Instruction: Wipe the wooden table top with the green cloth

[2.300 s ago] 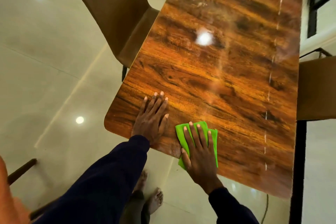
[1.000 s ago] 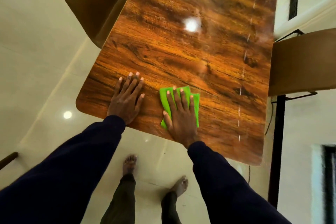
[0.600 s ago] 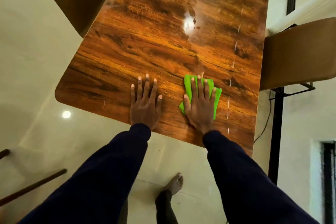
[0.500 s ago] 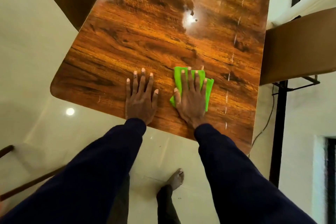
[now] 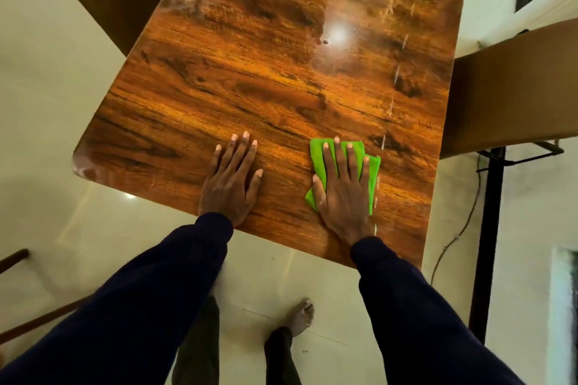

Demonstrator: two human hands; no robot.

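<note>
Both arms reach forward; left hand [image 5: 230,184] and right hand [image 5: 342,189] lie flat, palms down, fingers pointing to 12 o'clock.

Home dining area, glossy wooden table [image 5: 266,78], brown chairs [image 5: 513,87], tiled floor [image 5: 47,87]

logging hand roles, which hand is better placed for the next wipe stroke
Right. The right hand lies flat on the green cloth; the left hand is bare on the table top, apart from it.
</note>
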